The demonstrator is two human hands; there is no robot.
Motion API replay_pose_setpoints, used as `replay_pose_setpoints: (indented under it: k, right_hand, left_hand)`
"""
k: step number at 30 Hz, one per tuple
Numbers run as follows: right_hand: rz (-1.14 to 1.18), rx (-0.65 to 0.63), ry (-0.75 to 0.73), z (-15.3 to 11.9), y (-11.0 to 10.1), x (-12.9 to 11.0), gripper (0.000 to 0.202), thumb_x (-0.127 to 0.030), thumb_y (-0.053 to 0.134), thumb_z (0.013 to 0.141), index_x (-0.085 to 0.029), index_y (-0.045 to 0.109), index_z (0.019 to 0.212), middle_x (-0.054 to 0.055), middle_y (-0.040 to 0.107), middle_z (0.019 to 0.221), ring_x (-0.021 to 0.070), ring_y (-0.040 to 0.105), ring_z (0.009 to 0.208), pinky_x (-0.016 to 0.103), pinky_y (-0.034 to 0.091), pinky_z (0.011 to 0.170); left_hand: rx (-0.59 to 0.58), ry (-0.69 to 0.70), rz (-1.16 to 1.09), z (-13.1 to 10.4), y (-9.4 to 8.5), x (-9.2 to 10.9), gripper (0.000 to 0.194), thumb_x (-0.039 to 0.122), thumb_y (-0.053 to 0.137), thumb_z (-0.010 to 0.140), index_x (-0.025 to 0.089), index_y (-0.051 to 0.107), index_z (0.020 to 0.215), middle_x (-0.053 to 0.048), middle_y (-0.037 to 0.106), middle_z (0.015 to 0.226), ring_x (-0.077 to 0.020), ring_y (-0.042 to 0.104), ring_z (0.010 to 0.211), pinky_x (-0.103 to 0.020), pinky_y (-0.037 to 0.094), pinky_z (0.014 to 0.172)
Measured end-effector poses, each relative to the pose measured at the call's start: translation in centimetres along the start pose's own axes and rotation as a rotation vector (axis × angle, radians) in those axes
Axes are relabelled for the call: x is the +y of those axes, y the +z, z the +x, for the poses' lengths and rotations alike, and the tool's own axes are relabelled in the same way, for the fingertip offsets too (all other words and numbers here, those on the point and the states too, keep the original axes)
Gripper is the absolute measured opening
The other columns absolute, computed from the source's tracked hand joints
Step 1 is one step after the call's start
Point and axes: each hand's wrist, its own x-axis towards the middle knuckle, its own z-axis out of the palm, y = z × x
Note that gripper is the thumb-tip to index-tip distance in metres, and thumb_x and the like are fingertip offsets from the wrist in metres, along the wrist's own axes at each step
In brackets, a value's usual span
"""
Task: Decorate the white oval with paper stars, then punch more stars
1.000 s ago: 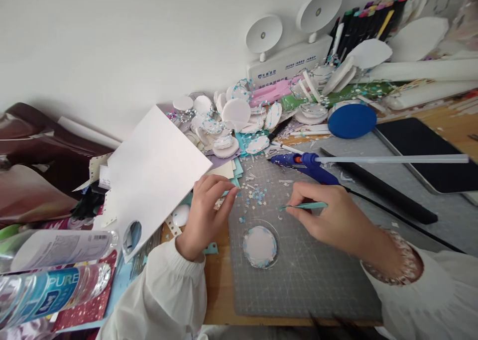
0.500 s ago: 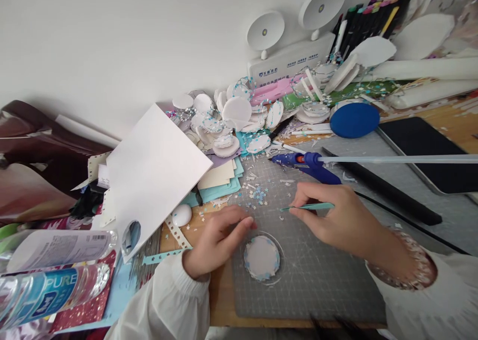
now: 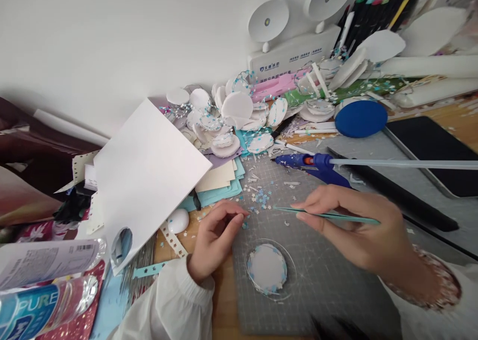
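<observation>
From the head camera, one pair of teal tweezers [image 3: 339, 216], one blue glue gun [image 3: 323, 167] and two round lamp heads [image 3: 269, 21] are showing. One white disc [image 3: 267, 269], edged with pale blue bits, is lying flat on the gray cutting mat [image 3: 328, 290]. The right hand [image 3: 373, 240] is pinching the tweezers almost level; the left hand [image 3: 216, 238] is curling, thumb toward forefinger, its grip impossible to tell.
</observation>
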Motion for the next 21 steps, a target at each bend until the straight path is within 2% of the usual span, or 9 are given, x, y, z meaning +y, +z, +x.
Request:
replay_pose_setpoints:
  k: [7, 11, 15, 21]
  right_hand:
    - [0.101, -0.040, -0.036, -0.8, 1.0, -0.7, 0.019, -0.003, 0.069, 0.076, -0.021, 0.062, 0.081, 0.001, 0.073, 0.078, 0.0129, 0.070, 0.077, 0.022, 0.055, 0.072]
    - [0.160, -0.090, 0.002, -1.1, 1.7, -0.8, 0.019, -0.004, 0.069, 0.077, -0.021, 0.062, 0.081, -0.001, 0.074, 0.080, 0.0119, 0.071, 0.077, 0.020, 0.056, 0.071]
    - [0.241, -0.086, 0.099, -1.2, 1.9, -0.6, 0.017, -0.008, 0.071, 0.077, -0.023, 0.062, 0.079, -0.003, 0.071, 0.077, 0.0115, 0.071, 0.076, 0.019, 0.057, 0.070]
    - [0.370, -0.095, 0.344, -0.8, 1.8, -0.7, 0.018, -0.018, 0.076, 0.075, -0.023, 0.059, 0.070, -0.004, 0.067, 0.073, 0.0124, 0.072, 0.074, 0.018, 0.058, 0.067]
  left_hand:
    - [-0.044, 0.083, -0.002, -0.4, 0.3, 0.3, 0.008, 0.016, 0.064, 0.087, 0.017, 0.070, 0.092, -0.006, 0.064, 0.087, -0.0159, 0.058, 0.085, -0.027, 0.046, 0.077]
    - [-0.086, 0.095, -0.052, -0.6, 0.5, 0.4, 0.006, 0.015, 0.066, 0.085, 0.016, 0.070, 0.090, -0.006, 0.064, 0.085, -0.0157, 0.059, 0.081, -0.027, 0.047, 0.073]
    - [-0.076, 0.094, -0.075, -0.7, 0.5, 0.5, 0.005, 0.013, 0.066, 0.084, 0.015, 0.070, 0.087, -0.006, 0.064, 0.082, -0.0153, 0.059, 0.078, -0.027, 0.047, 0.070]
    - [-0.088, 0.097, -0.099, -0.7, 0.4, 0.6, 0.005, 0.015, 0.065, 0.085, 0.015, 0.070, 0.085, -0.006, 0.063, 0.080, -0.0157, 0.058, 0.076, -0.028, 0.047, 0.069]
